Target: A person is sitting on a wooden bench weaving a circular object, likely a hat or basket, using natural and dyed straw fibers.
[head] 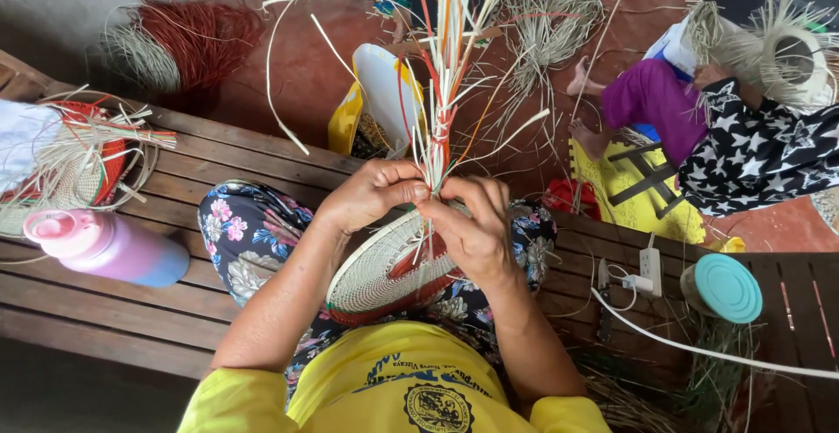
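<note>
Pinching the bundle of loose reed strands (441, 127) between both hands, left hand (371, 193) and right hand (476, 232) closed on it, I hold the woven basket (380, 276) on my lap. Its round base looks finished; the walls remain unwoven. Around me, the slatted wooden tabletop (218, 162) carries a pink bottle (105, 245); beyond, red floor (306, 66).

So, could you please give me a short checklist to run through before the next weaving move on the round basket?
1. Left hand pinches the pale and red straw strands: ok.
2. Right hand grips the same bundle: ok.
3. Round cream-and-red woven basket rests on the lap: ok.
4. Loose strand ends untangled: cannot tell.
5. Pink-capped purple bottle lies apart on the brown wooden bench: ok.
6. Teal-lidded jar stands apart from the hands: ok.
</note>
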